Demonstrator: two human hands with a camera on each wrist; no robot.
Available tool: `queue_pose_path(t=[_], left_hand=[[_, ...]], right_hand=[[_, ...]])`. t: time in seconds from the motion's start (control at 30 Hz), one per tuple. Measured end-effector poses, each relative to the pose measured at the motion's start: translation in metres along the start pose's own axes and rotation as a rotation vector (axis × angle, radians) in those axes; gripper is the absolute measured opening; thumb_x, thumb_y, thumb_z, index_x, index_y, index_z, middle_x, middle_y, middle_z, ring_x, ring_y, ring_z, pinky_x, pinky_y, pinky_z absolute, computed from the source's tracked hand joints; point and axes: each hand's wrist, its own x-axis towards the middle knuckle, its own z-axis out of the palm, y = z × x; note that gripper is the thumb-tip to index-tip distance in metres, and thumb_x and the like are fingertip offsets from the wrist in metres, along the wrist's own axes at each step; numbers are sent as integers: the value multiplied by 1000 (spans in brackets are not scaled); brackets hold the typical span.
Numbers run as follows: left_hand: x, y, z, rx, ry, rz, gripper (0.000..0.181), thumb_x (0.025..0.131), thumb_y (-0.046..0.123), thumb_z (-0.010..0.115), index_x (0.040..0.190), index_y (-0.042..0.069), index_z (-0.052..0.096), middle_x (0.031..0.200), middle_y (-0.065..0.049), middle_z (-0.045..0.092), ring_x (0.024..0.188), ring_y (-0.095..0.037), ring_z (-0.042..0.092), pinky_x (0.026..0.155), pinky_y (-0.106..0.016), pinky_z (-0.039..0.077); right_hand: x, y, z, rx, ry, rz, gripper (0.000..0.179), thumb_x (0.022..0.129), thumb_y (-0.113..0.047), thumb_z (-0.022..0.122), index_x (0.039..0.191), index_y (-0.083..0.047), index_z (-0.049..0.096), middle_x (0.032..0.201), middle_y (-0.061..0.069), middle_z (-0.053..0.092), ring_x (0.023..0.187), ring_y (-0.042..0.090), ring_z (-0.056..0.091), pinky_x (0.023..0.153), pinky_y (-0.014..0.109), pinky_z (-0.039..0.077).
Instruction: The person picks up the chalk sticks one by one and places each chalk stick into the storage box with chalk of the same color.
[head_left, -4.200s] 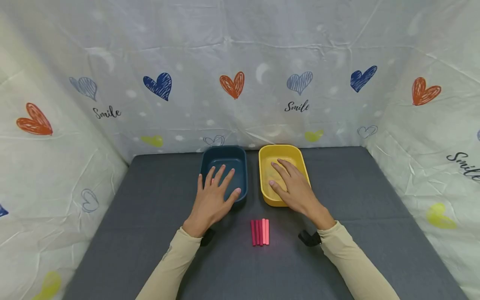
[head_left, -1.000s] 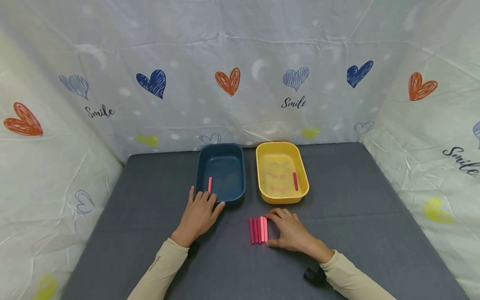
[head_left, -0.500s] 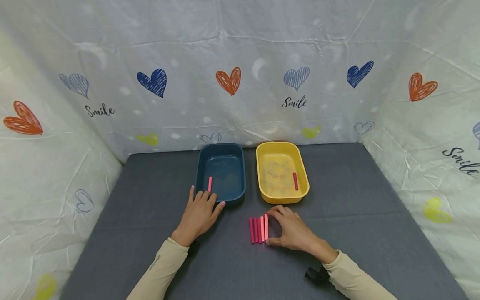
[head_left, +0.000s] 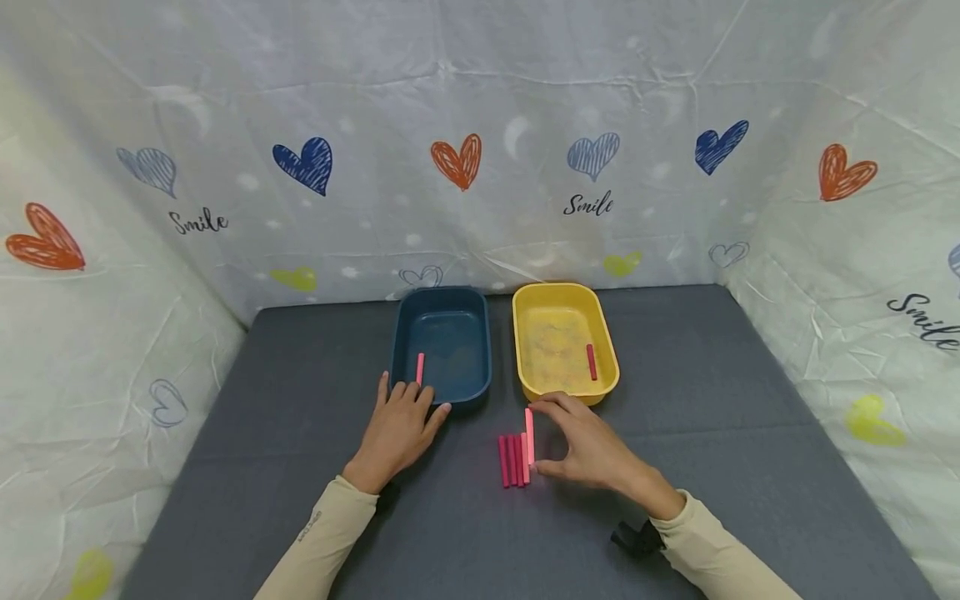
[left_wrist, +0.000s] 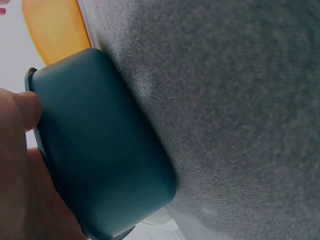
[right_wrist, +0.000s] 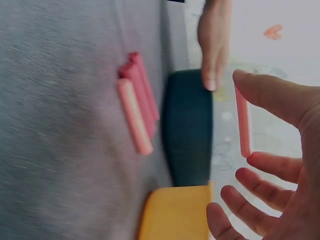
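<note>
My right hand (head_left: 592,446) pinches a light pink stick (head_left: 529,433) end to end, the thumb on one end and a fingertip on the other. In the right wrist view the held stick (right_wrist: 243,122) is off the cloth. Below it on the table, three dark red sticks (head_left: 512,461) and one light pink stick (right_wrist: 134,115) lie side by side. My left hand (head_left: 397,437) rests on the near rim of the blue tub (head_left: 480,358), its fingertips over the edge. One pink stick (head_left: 420,367) lies in that tub, partly hidden by the fingers.
A yellow tub (head_left: 551,392) stands right of the blue one, with one dark red stick (head_left: 592,362) inside. Grey cloth (head_left: 712,483) covers the table. A white curtain (head_left: 375,92) printed with hearts hangs behind and along both sides.
Over the last second my right hand has taken the light pink stick at the row's right end and raised it. Since the earliest frame, my left hand has drawn back to the blue tub's rim.
</note>
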Motion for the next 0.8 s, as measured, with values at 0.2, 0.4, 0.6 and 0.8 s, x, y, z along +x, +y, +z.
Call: queue_pose_path(t=[0.2, 0.4, 0.6, 0.8], left_hand=[[1, 0, 1, -1, -9, -4, 37, 100, 44, 52, 102, 8, 61, 96, -12, 61, 98, -32, 55, 117, -66, 19], [-1, -1, 2, 3, -23, -13, 38, 101, 45, 50, 104, 9, 60, 96, -11, 59, 98, -32, 54, 117, -65, 19], [0, -2, 3, 2, -18, -21, 40, 100, 45, 50, 108, 8, 61, 100, -13, 60, 102, -33, 55, 117, -66, 18], [1, 0, 4, 6, -23, -22, 42, 100, 46, 50, 110, 7, 62, 104, -14, 62, 104, -33, 55, 117, -66, 17]], right_hand=[[11, -7, -13, -9, 36, -83, 80, 69, -40, 88, 138, -17, 54, 139, 1, 50, 127, 20, 49, 105, 44, 48], [25, -18, -21, 36, 3, -103, 79, 71, -45, 86, 139, -21, 52, 141, -1, 48, 131, 18, 46, 109, 43, 44], [39, -26, -26, 73, -7, -139, 80, 71, -42, 87, 140, -22, 51, 142, -3, 46, 131, 17, 45, 109, 43, 44], [52, -29, -32, 92, 19, -178, 81, 73, -43, 85, 141, -19, 50, 142, 0, 48, 131, 19, 48, 105, 42, 48]])
